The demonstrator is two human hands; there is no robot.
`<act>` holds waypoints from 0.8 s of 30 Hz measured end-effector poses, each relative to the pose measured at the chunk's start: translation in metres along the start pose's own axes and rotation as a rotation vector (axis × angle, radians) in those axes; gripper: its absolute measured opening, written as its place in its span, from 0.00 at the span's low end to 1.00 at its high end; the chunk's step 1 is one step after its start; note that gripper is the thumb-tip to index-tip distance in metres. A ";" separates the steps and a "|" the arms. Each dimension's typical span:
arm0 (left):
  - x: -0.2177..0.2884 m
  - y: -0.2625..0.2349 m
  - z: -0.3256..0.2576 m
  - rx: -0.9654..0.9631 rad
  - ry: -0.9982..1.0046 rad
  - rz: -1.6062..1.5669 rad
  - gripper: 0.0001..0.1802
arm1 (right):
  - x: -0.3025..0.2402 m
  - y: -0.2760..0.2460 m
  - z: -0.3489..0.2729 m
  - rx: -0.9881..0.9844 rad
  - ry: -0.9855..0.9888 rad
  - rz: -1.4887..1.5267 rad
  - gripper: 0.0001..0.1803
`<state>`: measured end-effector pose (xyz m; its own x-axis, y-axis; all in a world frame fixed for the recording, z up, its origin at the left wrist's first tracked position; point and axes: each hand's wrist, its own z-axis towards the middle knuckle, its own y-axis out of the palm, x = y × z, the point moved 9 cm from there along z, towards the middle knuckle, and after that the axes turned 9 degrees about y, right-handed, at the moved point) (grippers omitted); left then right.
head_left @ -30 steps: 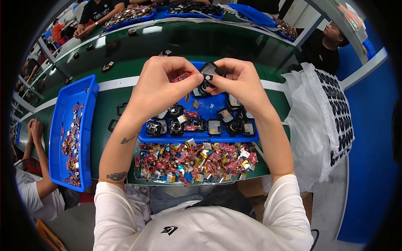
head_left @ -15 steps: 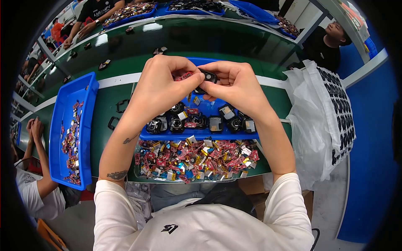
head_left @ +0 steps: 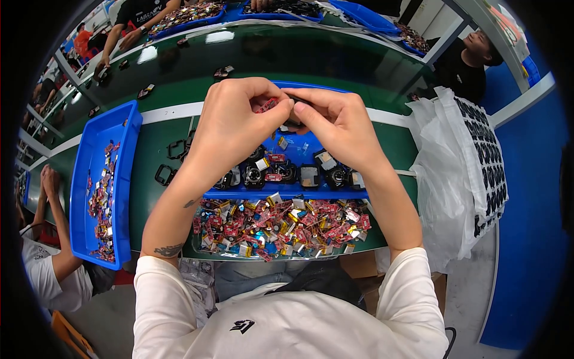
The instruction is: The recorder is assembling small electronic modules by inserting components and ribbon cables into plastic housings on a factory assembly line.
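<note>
My left hand [head_left: 236,119] is closed, with a small red circuit board [head_left: 266,106] showing between its thumb and fingers. Against it, my right hand [head_left: 338,122] pinches a small black plastic housing [head_left: 292,127], mostly hidden by the fingers. Both hands meet above a blue tray [head_left: 287,194]. In that tray lie several black housings [head_left: 309,175], some with round lens-like parts, others with silvery batteries. Nearer to me spreads a heap of red circuit boards [head_left: 281,230] with wired batteries.
A long blue tray [head_left: 124,197] with more boards stands at left, beside loose black frames [head_left: 164,175]. To the right is a white plastic bag [head_left: 439,173] by stacked sheets of black parts [head_left: 487,161]. Beyond runs a green belt [head_left: 287,57] carrying parts; other people sit around.
The black housing has tilted and shows less between my fingers, while my right thumb has shifted slightly up. Parts on the green belt have moved a little to the left.
</note>
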<state>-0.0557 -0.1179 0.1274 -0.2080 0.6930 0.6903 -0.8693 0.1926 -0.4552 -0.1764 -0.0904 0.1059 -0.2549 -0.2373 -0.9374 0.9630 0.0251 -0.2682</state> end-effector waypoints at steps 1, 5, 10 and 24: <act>0.002 -0.001 0.000 0.024 0.015 -0.008 0.09 | -0.002 -0.004 0.000 0.044 -0.021 -0.013 0.14; -0.004 0.002 0.001 0.057 -0.018 -0.290 0.09 | -0.009 -0.023 -0.002 0.178 -0.047 0.022 0.13; -0.014 0.004 -0.001 0.026 -0.132 -0.411 0.10 | -0.012 -0.027 0.000 0.166 -0.032 0.177 0.12; -0.019 0.014 -0.001 -0.069 -0.205 -0.536 0.10 | -0.018 -0.026 -0.008 0.266 -0.098 0.045 0.10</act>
<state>-0.0633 -0.1281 0.1071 0.1651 0.3384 0.9264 -0.8474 0.5292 -0.0423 -0.1978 -0.0788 0.1282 -0.2145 -0.3346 -0.9176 0.9655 -0.2147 -0.1473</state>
